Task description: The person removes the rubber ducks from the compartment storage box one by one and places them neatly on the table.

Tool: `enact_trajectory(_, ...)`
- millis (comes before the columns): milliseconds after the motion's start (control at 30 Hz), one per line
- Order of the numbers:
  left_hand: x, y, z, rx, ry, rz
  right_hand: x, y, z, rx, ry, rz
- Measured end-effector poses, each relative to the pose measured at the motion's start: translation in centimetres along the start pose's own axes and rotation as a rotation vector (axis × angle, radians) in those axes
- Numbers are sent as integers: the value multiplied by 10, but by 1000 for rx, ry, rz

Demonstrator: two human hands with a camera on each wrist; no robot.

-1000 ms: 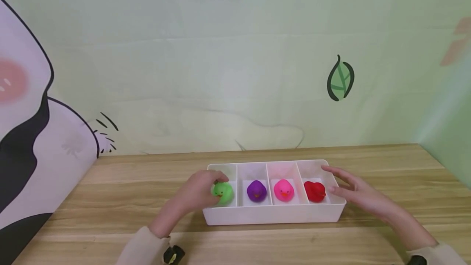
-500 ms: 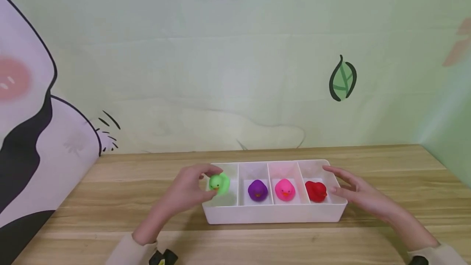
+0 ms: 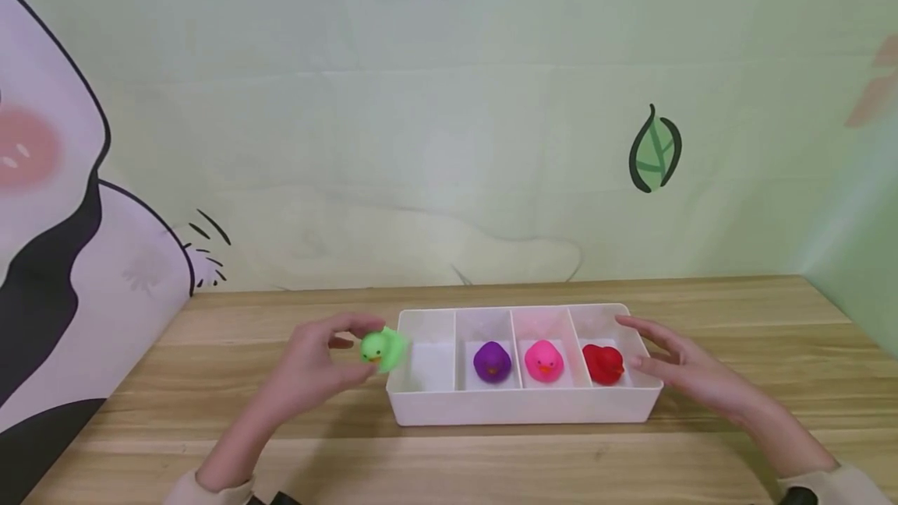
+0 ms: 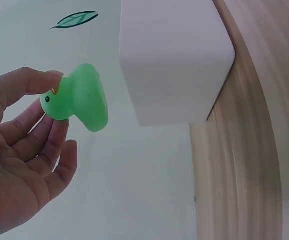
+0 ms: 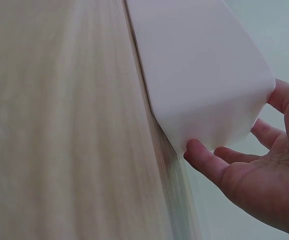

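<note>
My left hand (image 3: 309, 369) pinches a green rubber duck (image 3: 383, 350) between thumb and fingertips, raised just off the left end of a white divided box (image 3: 522, 407). In the left wrist view the green duck (image 4: 79, 97) is tipped sideways, its flat base toward the box (image 4: 177, 60). At the box's right end, my right hand (image 3: 691, 369) holds the wall, with thumb and index finger over the rim. Other fingers (image 5: 204, 159) lie against the outside of that wall. A red rubber duck (image 3: 602, 365) sits in the compartment beside this hand.
Two middle compartments hold a purple rubber duck (image 3: 493, 362) and a pink rubber duck (image 3: 543, 361). The leftmost compartment (image 3: 429, 361) shows its bare floor. Under the box is a wood-grain table (image 3: 491, 462), backed by a pale green wall (image 3: 435, 139) with printed leaves.
My left hand has lifted the green duck out of the leftmost compartment and carried it left past the box's end. The right hand and the other ducks stay in place.
</note>
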State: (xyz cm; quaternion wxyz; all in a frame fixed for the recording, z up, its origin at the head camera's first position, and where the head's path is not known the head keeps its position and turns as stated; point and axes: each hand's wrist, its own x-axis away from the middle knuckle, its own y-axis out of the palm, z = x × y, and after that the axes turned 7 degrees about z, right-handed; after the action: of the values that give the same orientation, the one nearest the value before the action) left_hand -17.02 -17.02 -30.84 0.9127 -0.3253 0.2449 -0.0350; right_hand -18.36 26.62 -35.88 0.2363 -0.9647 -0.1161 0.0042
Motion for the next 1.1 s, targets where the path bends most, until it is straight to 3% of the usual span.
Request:
enact_trajectory(300, 20, -13, -12, 18, -79, -32, 0, 0, 0, 15, 6, 6)
enact_trajectory(600, 37, -10, -24, 38, -110, -120, 0, 0, 1, 8, 5, 5)
enact_trajectory(900, 42, -4, -32, 88, -110, -207, 0, 0, 1, -1, -1, 0)
enact_trajectory(1100, 43, 0, -34, 68, -121, -254, 0, 0, 1, -2, 3, -1)
